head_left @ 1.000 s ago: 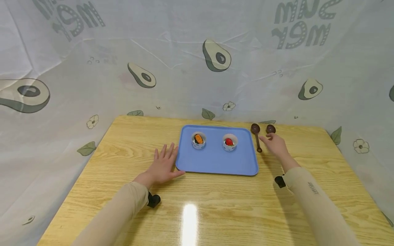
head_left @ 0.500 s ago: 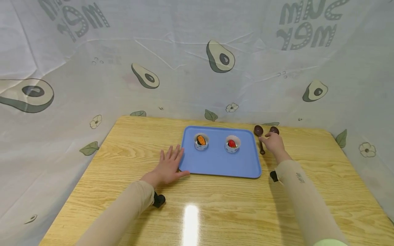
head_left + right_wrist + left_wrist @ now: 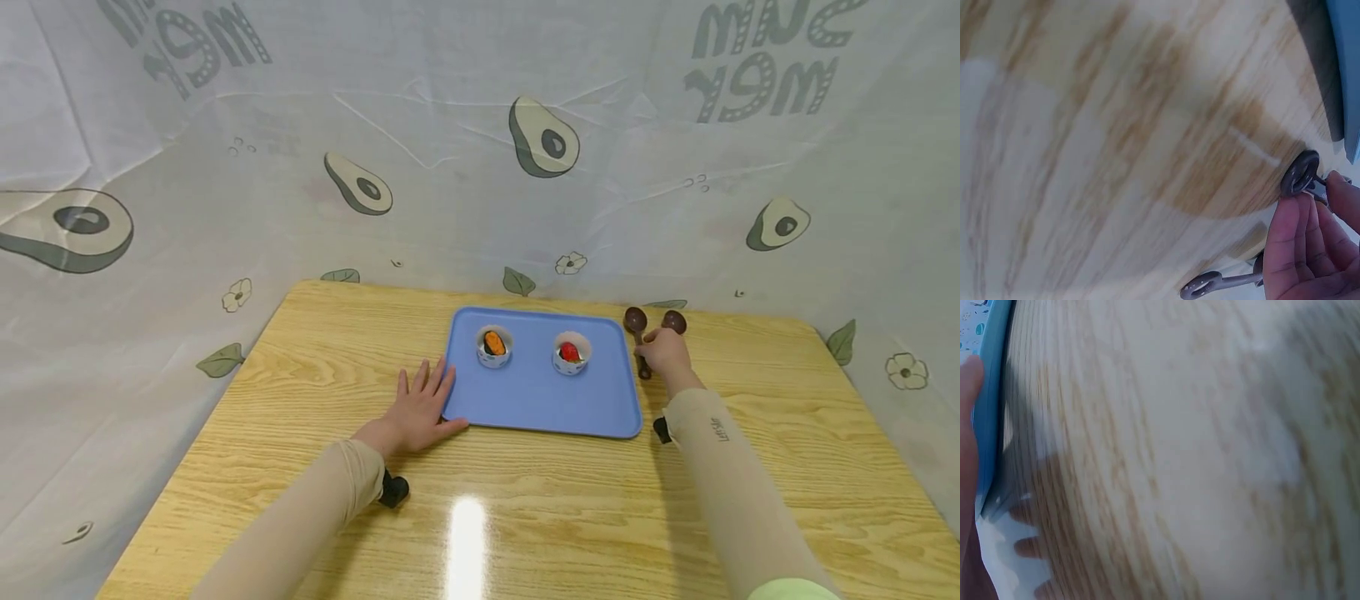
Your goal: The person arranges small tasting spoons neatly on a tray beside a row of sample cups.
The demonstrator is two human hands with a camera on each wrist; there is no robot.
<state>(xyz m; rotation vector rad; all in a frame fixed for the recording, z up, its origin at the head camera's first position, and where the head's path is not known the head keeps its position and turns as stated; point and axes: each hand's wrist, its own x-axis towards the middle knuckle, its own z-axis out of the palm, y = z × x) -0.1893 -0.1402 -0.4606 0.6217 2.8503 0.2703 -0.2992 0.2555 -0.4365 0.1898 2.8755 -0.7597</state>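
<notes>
A blue tray (image 3: 540, 404) lies on the wooden table. Fingers spread, my left hand (image 3: 422, 412) rests flat at its left front corner, thumb at the rim in the left wrist view. To the right of the tray are two dark brown spoons, a left spoon (image 3: 635, 319) and a right spoon (image 3: 674, 321). My right hand (image 3: 666, 354) pinches the left spoon's handle between thumb and fingers; the ring end (image 3: 1300, 173) sticks out past the fingertips in the right wrist view. The right spoon's handle (image 3: 1235, 281) runs partly behind that hand.
On the tray stand two small patterned cups, one with an orange-topped sushi piece (image 3: 493, 342) and one with a red-topped piece (image 3: 569, 352). A pale curtain (image 3: 450, 208) with avocado prints hangs along the table's back edge (image 3: 375, 286).
My right hand has moved left and down from beside the right spoon to the left spoon's handle and closed on it. My left hand stays at the tray's corner; the view shifts slightly.
</notes>
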